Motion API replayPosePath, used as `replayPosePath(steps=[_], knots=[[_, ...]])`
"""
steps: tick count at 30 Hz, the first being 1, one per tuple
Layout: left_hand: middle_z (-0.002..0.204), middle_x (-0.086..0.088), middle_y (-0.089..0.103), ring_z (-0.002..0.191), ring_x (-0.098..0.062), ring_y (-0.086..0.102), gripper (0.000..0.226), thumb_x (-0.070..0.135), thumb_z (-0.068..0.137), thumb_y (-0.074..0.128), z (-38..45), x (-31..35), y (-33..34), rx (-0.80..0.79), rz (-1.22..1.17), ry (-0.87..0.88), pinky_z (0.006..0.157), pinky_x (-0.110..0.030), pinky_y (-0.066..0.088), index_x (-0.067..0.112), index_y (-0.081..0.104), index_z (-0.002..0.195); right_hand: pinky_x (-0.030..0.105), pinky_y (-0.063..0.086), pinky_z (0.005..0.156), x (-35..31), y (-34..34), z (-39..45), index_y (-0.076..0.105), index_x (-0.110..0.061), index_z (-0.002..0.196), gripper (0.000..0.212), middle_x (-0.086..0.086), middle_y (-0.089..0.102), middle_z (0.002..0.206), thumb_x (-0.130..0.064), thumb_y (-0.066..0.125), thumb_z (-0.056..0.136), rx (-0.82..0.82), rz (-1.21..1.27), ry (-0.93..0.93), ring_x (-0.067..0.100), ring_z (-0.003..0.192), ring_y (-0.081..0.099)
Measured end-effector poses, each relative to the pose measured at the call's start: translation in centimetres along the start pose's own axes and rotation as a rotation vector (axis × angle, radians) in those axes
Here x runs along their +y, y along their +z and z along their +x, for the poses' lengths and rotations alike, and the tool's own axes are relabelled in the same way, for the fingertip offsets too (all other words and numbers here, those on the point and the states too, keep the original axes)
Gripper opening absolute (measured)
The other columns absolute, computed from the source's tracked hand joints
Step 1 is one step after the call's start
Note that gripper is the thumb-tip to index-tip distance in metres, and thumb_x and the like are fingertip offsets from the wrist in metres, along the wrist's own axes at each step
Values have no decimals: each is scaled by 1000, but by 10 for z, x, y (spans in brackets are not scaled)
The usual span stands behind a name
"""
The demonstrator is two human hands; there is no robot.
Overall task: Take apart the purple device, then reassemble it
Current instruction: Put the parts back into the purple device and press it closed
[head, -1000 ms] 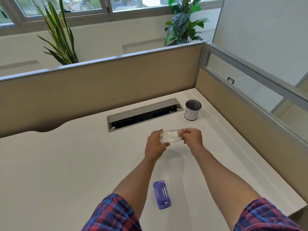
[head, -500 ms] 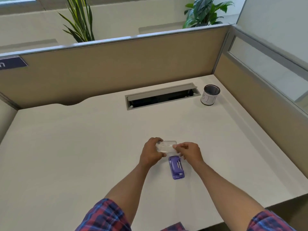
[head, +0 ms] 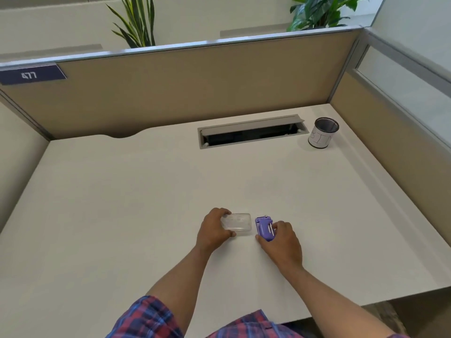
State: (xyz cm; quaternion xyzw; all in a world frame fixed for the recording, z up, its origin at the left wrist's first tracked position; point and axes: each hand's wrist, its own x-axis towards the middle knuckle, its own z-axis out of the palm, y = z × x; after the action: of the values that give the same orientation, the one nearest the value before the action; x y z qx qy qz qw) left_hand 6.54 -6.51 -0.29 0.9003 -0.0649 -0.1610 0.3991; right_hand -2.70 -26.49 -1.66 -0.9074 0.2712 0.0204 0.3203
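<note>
Head view:
Left hand point(head: 211, 231): grips the clear case point(head: 236, 222) by its left end, on the desk point(head: 122, 215).
Right hand point(head: 280, 240): fingers closed around the purple device point(head: 264, 228), at 3 o'clock just beside the case.
Cup point(head: 322, 136) at 1 o'clock: handwriting, unclear.
Sign point(head: 30, 74) at 10 o'clock: "477".

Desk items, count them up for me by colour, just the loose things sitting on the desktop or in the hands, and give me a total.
Purple: 1, the purple device, under the right hand
Clear: 1, the clear cover, in the left hand
Black and white: 1, the cup at the far right of the desk
Total: 3
</note>
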Motion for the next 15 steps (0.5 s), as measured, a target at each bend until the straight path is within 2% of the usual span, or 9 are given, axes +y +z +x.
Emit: replayPosePath(steps=[4, 10, 15], knots=[[114, 5, 60, 105, -17, 59, 64, 15, 58, 88, -9, -8, 4, -10, 7, -21, 89, -34, 53, 20, 66, 118, 37, 54, 69, -3, 3, 3, 58, -15, 97, 39, 3, 58, 100, -46, 75, 79, 17, -49, 22, 25, 86, 60], [113, 1, 55, 101, -20, 59, 64, 14, 59, 86, -12, -11, 9, -6, 12, -39, 86, -34, 53, 21, 66, 119, 35, 52, 69, -6, 5, 12, 59, -15, 96, 36, 1, 61, 98, -40, 76, 78, -38, -9, 44, 25, 89, 62], [108, -6, 60, 91, -17, 58, 61, 6, 58, 85, -12, -12, 7, -42, -69, -67, 69, -15, 43, 20, 67, 114, 31, 46, 68, 1, 6, 17, 59, -22, 101, 31, -6, 60, 102, -37, 76, 80, -35, 49, -89, 18, 93, 58]])
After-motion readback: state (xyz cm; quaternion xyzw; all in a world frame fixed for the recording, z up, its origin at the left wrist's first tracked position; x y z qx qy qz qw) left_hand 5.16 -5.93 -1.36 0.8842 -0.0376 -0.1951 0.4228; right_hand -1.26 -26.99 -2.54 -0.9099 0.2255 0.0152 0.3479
